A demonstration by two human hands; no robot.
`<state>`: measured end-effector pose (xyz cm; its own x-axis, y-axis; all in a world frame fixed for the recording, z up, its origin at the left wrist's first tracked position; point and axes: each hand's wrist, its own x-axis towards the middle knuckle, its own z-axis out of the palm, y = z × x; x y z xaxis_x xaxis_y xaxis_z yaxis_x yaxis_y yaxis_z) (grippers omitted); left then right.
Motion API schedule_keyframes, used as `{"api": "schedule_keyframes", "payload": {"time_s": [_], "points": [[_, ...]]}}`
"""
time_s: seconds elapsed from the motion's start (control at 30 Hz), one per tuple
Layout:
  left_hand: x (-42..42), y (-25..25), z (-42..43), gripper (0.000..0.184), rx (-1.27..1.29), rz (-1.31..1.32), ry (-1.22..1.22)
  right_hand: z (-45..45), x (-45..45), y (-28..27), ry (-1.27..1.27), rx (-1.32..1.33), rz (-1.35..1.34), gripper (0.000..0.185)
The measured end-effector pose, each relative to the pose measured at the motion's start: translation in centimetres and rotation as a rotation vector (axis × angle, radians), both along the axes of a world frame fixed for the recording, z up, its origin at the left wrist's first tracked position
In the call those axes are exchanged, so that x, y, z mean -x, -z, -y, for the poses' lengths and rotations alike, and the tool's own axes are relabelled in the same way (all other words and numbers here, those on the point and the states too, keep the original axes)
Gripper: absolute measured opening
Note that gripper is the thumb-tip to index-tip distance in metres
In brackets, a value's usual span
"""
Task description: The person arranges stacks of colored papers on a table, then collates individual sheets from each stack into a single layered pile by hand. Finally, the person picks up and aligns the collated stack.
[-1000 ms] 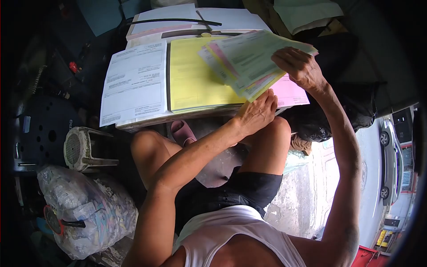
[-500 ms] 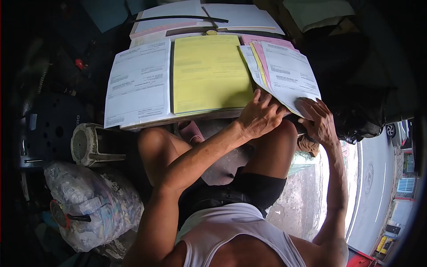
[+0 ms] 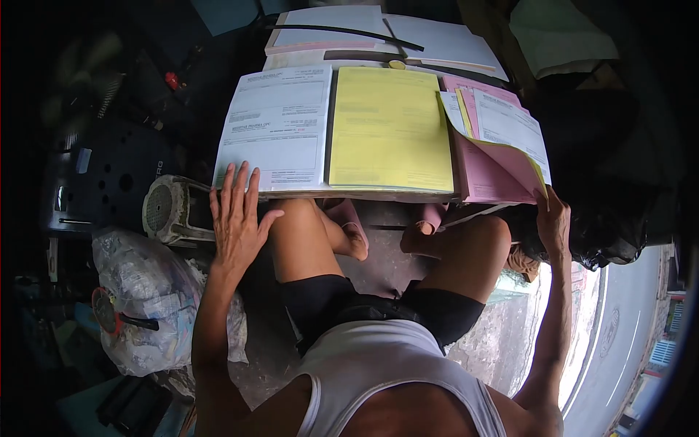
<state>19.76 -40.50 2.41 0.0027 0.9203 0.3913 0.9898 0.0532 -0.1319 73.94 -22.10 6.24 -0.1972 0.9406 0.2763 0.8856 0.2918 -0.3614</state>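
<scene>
Three stacks of printed forms lie side by side on a low table. My left hand [image 3: 239, 218] is open, fingers spread, its tips on the lower left corner of the white form stack [image 3: 280, 127]. In the middle lies the yellow form stack [image 3: 389, 127], touched by neither hand. At the right, my right hand [image 3: 555, 222] pinches the lower corner of a set of white, yellow and pink sheets [image 3: 510, 127]. That set curls up along its lower edge, above the pink form stack [image 3: 480, 178]. My right fingertips are partly hidden.
Behind the stacks lie more paper piles [image 3: 328, 25] with a black strip [image 3: 349, 33] across them and a small round yellowish thing [image 3: 396, 65]. A stool [image 3: 171, 207] and a stuffed clear plastic bag [image 3: 145, 306] stand at left. A black plastic bag [image 3: 615, 233] is at right.
My left hand has moved from the right-hand sheets to the white stack and opened. My right hand holds the sheets' corner, now curled up, showing pink beneath. The view has shifted.
</scene>
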Motion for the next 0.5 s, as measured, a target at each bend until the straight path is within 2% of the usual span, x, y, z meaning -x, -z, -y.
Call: {"api": "schedule_keyframes", "payload": {"time_s": [0.03,0.13,0.23,0.27,0.33,0.37,0.43,0.47,0.5], "points": [[-0.4,-0.5,-0.1,0.081,0.002,0.001,0.002,-0.3,-0.3,0.5,-0.054,-0.073,-0.001,0.018],[-4.7,-1.7,-1.6,0.082,0.025,0.042,0.282,-0.4,-0.1,0.4,-0.073,-0.102,0.044,0.018],[-9.5,-0.7,-5.0,0.088,0.048,0.153,0.414,-0.4,0.0,0.2,-0.016,-0.042,0.046,0.018],[-10.9,-0.4,-6.2,0.085,0.085,0.194,0.448,-0.4,0.2,0.1,-0.018,-0.049,0.050,0.018],[-12.8,1.1,-7.9,0.071,0.058,0.086,0.475,-0.2,0.3,0.1,0.004,-0.037,0.049,0.017],[-13.0,2.0,-8.3,0.071,0.053,0.094,0.475,-0.2,0.3,0.1,0.012,-0.032,0.043,0.017],[-12.9,3.0,-8.6,0.056,-0.093,-0.120,0.529,-0.4,0.1,0.3,-0.018,-0.061,0.038,0.017],[-12.6,3.0,-8.4,0.056,-0.091,-0.120,0.539,-0.3,0.1,0.4,-0.015,-0.052,0.035,0.017],[-12.1,2.9,-8.1,0.052,-0.085,0.009,0.595,-0.2,0.1,0.5,-0.005,-0.048,0.034,0.017]]}}
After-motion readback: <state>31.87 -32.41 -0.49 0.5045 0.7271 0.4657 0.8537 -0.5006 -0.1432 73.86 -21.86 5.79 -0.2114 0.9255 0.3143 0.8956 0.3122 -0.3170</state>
